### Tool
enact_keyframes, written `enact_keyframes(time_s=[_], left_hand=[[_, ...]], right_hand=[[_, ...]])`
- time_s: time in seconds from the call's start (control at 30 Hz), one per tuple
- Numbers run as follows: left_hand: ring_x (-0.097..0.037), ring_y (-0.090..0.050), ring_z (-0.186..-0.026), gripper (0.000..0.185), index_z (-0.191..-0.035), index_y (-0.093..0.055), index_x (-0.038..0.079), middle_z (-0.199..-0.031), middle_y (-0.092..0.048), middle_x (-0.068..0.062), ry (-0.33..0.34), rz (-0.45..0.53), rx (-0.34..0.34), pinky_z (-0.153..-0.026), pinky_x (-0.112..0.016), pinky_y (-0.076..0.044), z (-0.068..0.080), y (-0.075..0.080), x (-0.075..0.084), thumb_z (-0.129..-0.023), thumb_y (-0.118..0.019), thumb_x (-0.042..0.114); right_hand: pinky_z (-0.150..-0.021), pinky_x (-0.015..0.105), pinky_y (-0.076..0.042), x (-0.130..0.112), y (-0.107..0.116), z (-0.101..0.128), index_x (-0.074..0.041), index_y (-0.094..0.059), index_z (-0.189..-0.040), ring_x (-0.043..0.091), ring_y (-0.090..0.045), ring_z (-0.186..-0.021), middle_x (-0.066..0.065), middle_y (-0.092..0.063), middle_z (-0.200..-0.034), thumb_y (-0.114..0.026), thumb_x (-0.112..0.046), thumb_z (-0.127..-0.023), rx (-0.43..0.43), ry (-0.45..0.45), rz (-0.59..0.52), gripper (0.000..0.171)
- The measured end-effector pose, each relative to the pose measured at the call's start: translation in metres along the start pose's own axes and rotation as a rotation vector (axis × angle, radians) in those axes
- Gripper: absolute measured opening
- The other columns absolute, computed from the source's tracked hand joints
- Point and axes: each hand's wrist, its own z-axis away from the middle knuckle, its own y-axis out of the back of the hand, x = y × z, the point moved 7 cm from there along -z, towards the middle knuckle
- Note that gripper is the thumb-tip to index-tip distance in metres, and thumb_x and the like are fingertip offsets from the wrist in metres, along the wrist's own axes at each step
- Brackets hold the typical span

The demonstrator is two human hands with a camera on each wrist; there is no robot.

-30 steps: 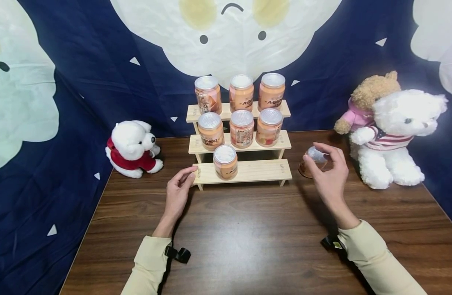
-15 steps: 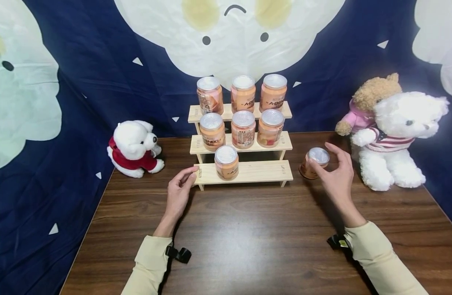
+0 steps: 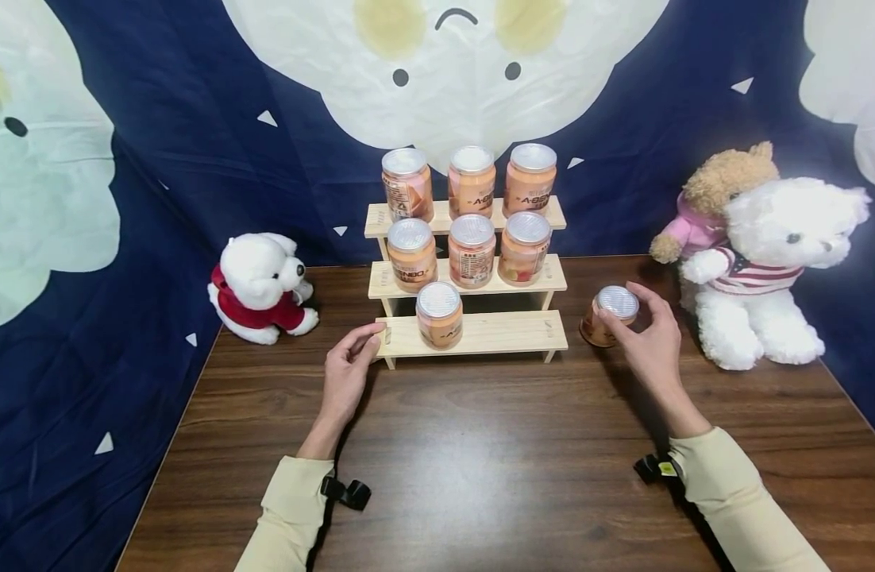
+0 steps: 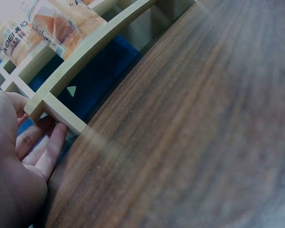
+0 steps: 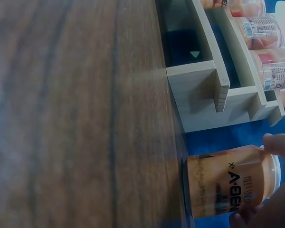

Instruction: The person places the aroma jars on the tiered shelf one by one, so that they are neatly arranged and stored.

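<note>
A three-step wooden display rack [image 3: 509,330] holds orange jars with silver lids. My left hand [image 3: 348,373] pinches the left end of its lowest step; in the left wrist view the thumb lies over the board end [image 4: 35,107] and the fingers are beneath. Right of the rack, a jar [image 3: 599,324] stands upright on the table. Around its top, my right hand [image 3: 652,338] has thumb and fingers on opposite sides. The right wrist view shows the thumb [image 5: 275,143] at the jar's neck. One jar [image 3: 439,318] sits on the lowest step, left of its middle.
Three jars stand on the middle step and three on the top one. A white plush bear [image 3: 259,290] in red sits left of the rack. At the right are a striped-shirt white bear [image 3: 759,274] and a brown bear [image 3: 730,179]. Dark blue cloth [image 3: 194,159] hangs behind.
My right hand first spread away from the jar's lid and shifted slightly right, then closed back in around the jar's top. The jar and my left hand have stayed in place.
</note>
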Motion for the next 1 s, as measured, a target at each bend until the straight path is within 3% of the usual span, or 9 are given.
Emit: enact_keyframes(time_s=[0.2,0.43,0.6,0.83,1.0], left_hand=[[-0.002,-0.069,-0.111,0.027,-0.134,-0.074,-0.007,-0.137,-0.073,-0.027,0.006,0.006,-0.007,-0.090,-0.016,-0.055,-0.0002,-0.0013,0.0002,-0.110,-0.066,0.000],[-0.001,-0.069,-0.111,0.026,-0.134,-0.074,-0.008,-0.137,-0.073,-0.027,0.003,0.007,-0.007,-0.090,-0.016,-0.055,0.0005,-0.0005,0.0001,-0.110,-0.065,-0.002],[-0.001,-0.070,-0.109,0.026,-0.133,-0.074,-0.008,-0.135,-0.075,-0.025,0.005,0.000,0.000,-0.090,-0.016,-0.056,0.0007,0.0002,-0.0001,-0.110,-0.065,0.000],[-0.003,-0.070,-0.113,0.027,-0.134,-0.074,-0.006,-0.136,-0.075,-0.022,0.017,-0.015,-0.002,-0.091,-0.016,-0.055,0.0005,0.0005,-0.0007,-0.111,-0.066,0.003],[-0.003,-0.070,-0.114,0.027,-0.135,-0.075,-0.004,-0.138,-0.074,-0.022,0.019,-0.016,-0.010,-0.091,-0.016,-0.055,-0.0001,0.0007,-0.0011,-0.110,-0.067,0.004]], right_hand=[[-0.097,0.022,-0.039,0.0033,-0.0018,-0.0018,-0.001,-0.065,-0.151,0.031,-0.057,-0.127,0.027,-0.064,-0.144,-0.090,-0.013,-0.091,-0.029,-0.024,0.043,0.066],[-0.092,0.024,-0.044,0.0034,-0.0032,-0.0027,0.001,-0.068,-0.145,0.017,-0.057,-0.112,0.023,-0.069,-0.133,-0.091,-0.011,-0.090,-0.022,-0.008,0.009,0.060],[-0.094,0.025,-0.044,0.0022,-0.0034,-0.0019,0.004,-0.068,-0.143,0.010,-0.054,-0.111,0.023,-0.067,-0.131,-0.091,-0.007,-0.091,-0.013,0.012,0.000,0.057],[-0.090,0.015,-0.044,0.0005,-0.0016,0.0004,0.006,-0.069,-0.140,0.005,-0.056,-0.106,0.024,-0.069,-0.131,-0.092,-0.002,-0.089,0.010,0.032,-0.017,0.056],[-0.080,0.005,-0.049,-0.0025,-0.0011,0.0041,0.009,-0.068,-0.140,0.001,-0.059,-0.103,0.012,-0.066,-0.126,-0.091,0.005,-0.088,0.021,0.021,-0.107,0.057]])
